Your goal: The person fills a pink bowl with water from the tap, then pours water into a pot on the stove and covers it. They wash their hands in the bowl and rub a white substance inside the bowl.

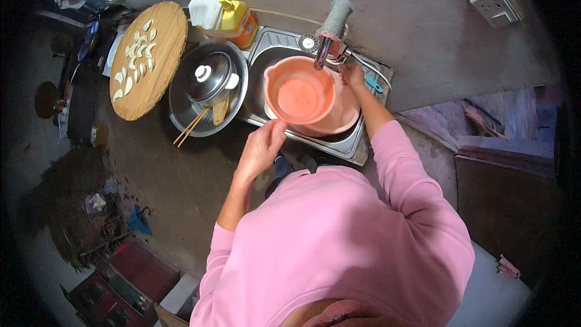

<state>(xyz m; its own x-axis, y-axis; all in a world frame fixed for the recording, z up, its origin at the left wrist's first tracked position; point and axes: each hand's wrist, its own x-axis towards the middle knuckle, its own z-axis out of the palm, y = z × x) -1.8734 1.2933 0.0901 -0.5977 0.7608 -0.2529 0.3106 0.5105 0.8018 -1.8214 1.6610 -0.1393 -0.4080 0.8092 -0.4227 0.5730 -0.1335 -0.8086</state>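
Observation:
My left hand (261, 147) grips the handle of an orange plastic scoop (299, 94), held level under the metal tap (322, 49). The scoop sits over a larger orange basin (346, 116) inside the steel sink (271, 54). My right hand (352, 75) rests at the base of the tap, on the right side of the sink. A grey cloth (336, 17) is wrapped on the top of the tap. I cannot tell whether water runs from the spout.
Left of the sink stands a steel bowl (181, 100) with a lidded pot (210, 77) and wooden chopsticks (192, 126). A round wooden board (151, 72) carries several dumplings (136, 54). A yellow bottle (233, 15) stands behind. A wall socket (495, 5) is at upper right.

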